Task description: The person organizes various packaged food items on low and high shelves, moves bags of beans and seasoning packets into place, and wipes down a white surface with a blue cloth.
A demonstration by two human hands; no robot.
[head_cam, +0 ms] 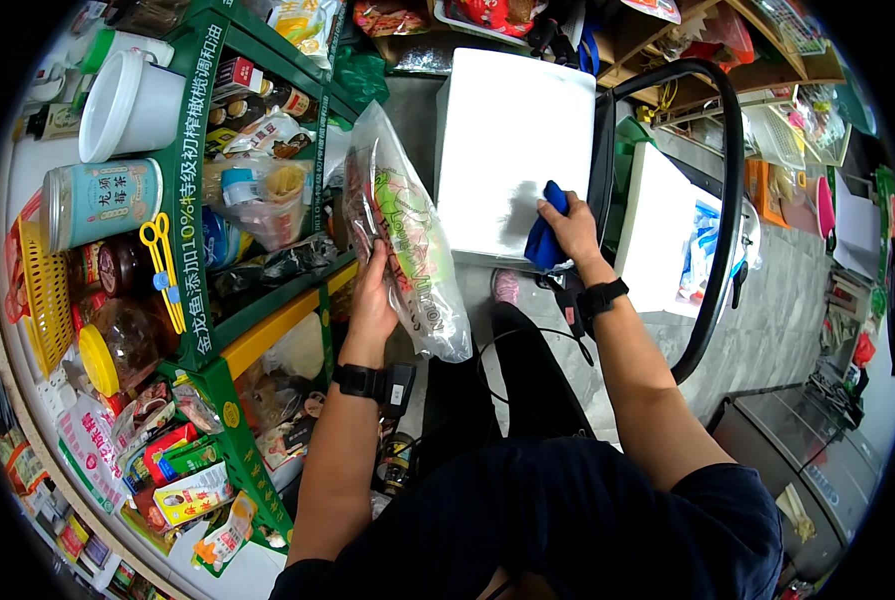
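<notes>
My left hand [373, 300] grips the edge of a clear plastic bag [417, 247] with coloured printing on it. The bag is tilted beside the shelf, and whether it holds anything is hard to tell. In my right hand [575, 225] is a bunched blue cloth [548, 236], pressed at the near right corner of a white box top [518, 135]. A grey smudge or shadow shows on the white surface next to the cloth. Both wrists wear black straps.
Left of me stands a green shelf rack [199, 187] packed with jars, packets and a white bucket [121, 109]. A black curved handle [732, 150] rises at the right. Beyond it is an open white box [650, 232] with blue-and-white packages. A dark cable [485, 367] hangs near my legs.
</notes>
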